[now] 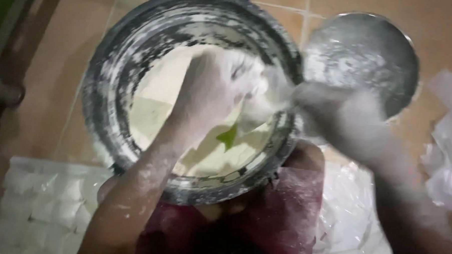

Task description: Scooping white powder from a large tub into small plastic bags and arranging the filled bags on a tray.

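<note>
Flour coated nearly everything in view: both forearms, the dark rim of the pot (94, 102), and the pale dough (156, 104) lying in the pot's bottom. The left hand (215, 86) reached down inside the pot from the near edge, its back turned up to the camera and its fingers curled over a lump of dough at the right side of the mass; they looked closed on it, though the white coating blurred where skin ended and dough began. The right hand (314, 102) came in over the pot's right rim, smeared by motion, and I could not tell whether its fingers were spread or gripping. Between the two hands a stretch of dough (259, 110) seemed to bridge from the left fingers toward the right, running roughly left to right across the rim (the blur left its far end unclear). So the bulk of the dough lay below and to the left of the left fingers, and that hand was plainly the nearer one to it. A small green scrap (228, 137) sat on the dough just under the left wrist. Beyond the right hand a round metal lid (374, 42), dusted white, rested on the tiled floor (47, 85). White plastic sheeting (48, 196) lay at the near left, crumpled plastic (447, 160) at the far right, and the pot sat between knees in dark red cloth (283, 209).
</note>
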